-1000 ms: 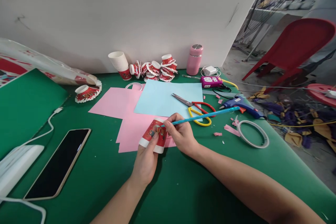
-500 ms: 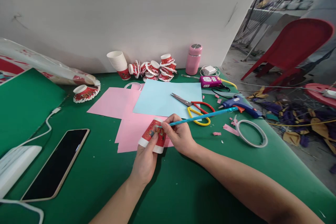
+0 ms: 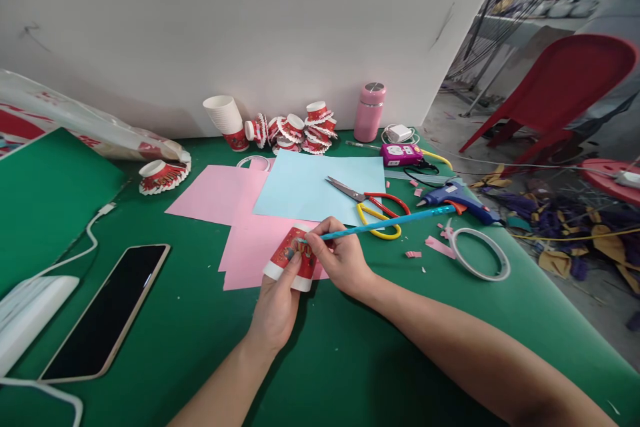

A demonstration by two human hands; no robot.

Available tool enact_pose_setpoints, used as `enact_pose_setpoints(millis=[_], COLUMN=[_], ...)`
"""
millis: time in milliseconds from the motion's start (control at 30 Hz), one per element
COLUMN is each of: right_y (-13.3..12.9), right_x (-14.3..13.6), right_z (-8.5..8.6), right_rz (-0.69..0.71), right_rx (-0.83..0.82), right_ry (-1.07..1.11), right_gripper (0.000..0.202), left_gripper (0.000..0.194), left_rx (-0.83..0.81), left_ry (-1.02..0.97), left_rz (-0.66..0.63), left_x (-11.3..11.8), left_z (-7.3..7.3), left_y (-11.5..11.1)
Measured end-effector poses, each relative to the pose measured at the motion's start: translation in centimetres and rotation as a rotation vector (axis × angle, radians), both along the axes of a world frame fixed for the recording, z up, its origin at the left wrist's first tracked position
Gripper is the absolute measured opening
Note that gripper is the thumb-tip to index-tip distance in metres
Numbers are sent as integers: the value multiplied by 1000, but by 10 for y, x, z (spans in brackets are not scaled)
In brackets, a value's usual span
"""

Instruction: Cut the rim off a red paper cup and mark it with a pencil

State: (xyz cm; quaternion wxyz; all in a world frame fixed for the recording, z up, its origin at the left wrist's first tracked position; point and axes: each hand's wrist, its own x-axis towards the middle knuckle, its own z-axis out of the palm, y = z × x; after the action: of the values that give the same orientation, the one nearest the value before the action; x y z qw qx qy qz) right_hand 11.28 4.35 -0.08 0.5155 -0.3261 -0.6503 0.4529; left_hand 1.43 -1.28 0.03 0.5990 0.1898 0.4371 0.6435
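Note:
A red printed paper cup (image 3: 290,250) lies tilted in my left hand (image 3: 277,310), whose thumb presses across its side. My right hand (image 3: 343,255) is closed round a long, slim blue pencil (image 3: 385,223), its rear end sticking out to the right. The pencil's point end meets or nearly meets the cup's printed wall; exact contact is too small to tell. Beneath and beyond the cup lie pink paper sheets (image 3: 215,195) and a light blue sheet (image 3: 300,183). Scissors (image 3: 373,203) with red and yellow handles rest partly on the blue sheet, behind my right hand.
Stacked paper cups (image 3: 225,120), several fringed cut cups (image 3: 293,130) and a pink flask (image 3: 369,113) stand along the wall. A blue glue gun (image 3: 460,199), a tape roll (image 3: 480,253) and paper scraps lie right. A phone (image 3: 107,310) and white power strip (image 3: 35,317) lie left.
Almost nothing differs. The pencil's rear end has shifted very slightly while both hands keep their hold on the cup and pencil.

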Motion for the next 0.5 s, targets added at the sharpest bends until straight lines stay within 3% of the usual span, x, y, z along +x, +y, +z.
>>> enact_pose_setpoints(millis=[500], right_y=[0], right_x=[2], right_z=[2], right_rz=[-65], right_rx=[30], right_ry=[-95], right_gripper=[18], left_gripper=[24], left_rx=[-39], left_ry=[-43], left_rz=[40], left_x=[0], left_z=[2], left_y=[1])
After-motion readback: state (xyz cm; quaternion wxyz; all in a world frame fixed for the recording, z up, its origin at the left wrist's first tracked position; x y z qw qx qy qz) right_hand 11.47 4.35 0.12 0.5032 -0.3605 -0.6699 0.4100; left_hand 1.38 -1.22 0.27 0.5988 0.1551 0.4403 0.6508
